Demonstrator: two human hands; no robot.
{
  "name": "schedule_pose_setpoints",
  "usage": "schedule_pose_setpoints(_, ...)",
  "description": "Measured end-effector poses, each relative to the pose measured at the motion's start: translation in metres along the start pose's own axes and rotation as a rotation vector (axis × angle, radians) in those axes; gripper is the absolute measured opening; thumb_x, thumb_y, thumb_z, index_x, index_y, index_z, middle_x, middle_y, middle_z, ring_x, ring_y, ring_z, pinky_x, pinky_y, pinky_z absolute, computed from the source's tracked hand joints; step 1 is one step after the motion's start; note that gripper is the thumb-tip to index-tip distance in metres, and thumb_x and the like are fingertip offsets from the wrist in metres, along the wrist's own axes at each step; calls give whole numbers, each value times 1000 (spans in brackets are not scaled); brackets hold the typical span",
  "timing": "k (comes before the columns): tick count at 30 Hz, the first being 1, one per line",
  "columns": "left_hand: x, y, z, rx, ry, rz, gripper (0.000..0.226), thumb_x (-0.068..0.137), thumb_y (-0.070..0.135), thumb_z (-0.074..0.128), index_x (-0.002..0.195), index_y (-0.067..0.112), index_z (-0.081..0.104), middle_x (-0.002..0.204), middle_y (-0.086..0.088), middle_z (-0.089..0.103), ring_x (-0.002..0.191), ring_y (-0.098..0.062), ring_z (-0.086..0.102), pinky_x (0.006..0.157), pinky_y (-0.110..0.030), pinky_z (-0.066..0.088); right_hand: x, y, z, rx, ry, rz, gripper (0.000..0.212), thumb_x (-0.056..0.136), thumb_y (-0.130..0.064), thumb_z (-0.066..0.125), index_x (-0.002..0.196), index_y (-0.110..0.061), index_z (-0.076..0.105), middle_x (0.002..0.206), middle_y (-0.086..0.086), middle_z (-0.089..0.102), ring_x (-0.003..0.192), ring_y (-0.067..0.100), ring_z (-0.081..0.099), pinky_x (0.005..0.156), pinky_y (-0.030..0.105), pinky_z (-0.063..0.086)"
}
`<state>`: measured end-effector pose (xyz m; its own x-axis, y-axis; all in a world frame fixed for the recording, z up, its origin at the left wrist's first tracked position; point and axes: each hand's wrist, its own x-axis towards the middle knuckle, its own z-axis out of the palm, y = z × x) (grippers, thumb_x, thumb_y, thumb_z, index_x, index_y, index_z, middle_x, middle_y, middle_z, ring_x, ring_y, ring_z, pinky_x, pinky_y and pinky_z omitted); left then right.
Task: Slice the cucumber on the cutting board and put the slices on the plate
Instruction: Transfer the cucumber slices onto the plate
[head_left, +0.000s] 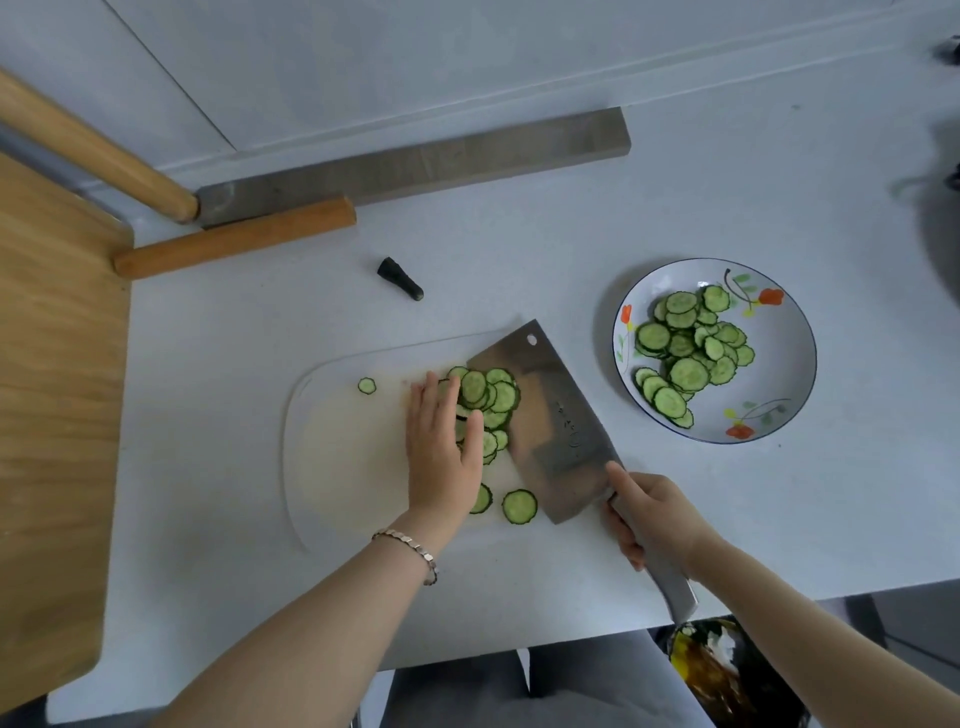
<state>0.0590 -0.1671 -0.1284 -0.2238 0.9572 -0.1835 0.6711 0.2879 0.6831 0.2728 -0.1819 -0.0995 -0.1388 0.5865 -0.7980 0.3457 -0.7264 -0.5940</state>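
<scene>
My left hand (444, 457) lies flat, its straight fingers pushing the heap of thin green cucumber slices (491, 395) against the broad steel cleaver (550, 421). My right hand (654, 514) grips the cleaver's handle, so I judge the blade is the scoop for the one white flowered plate (779, 364) beyond it. On the translucent white plastic cutting board (332, 467) I count that one heap, too overlapped to number, and three loose slices (519, 506): one left of my fingertips, two by my wrist. A second heap (685, 353) is already plated.
</scene>
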Motion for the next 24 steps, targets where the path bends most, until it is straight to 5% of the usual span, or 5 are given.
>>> schedule_pose_setpoints(5,5,18,12,-26,17,14,68,80,58,29,139,25,31,153,-6,19,142,-22,9,115,-38,13,6,-8,12,-25,-55,-9,48,101,-35,36,62,-7,41,41,2,43,33,20,38,40,29,40)
schedule_pose_setpoints(14,8,37,31,79,160,155,49,85,47,47,129,24,44,141,-16,37,134,-34,30,106,-51,34,-12,-11,9,-15,-43,2,47,100,-37,36,69,-3,49,44,5,43,34,20,39,39,27,41)
schedule_pose_setpoints(24,36,145,68,12,135,420,51,83,45,47,128,21,47,138,-17,42,131,-32,33,107,-50,33,-49,-29,-70,122,249,-67,46,99,-37,38,71,-2,48,42,6,38,32,21,36,37,26,37)
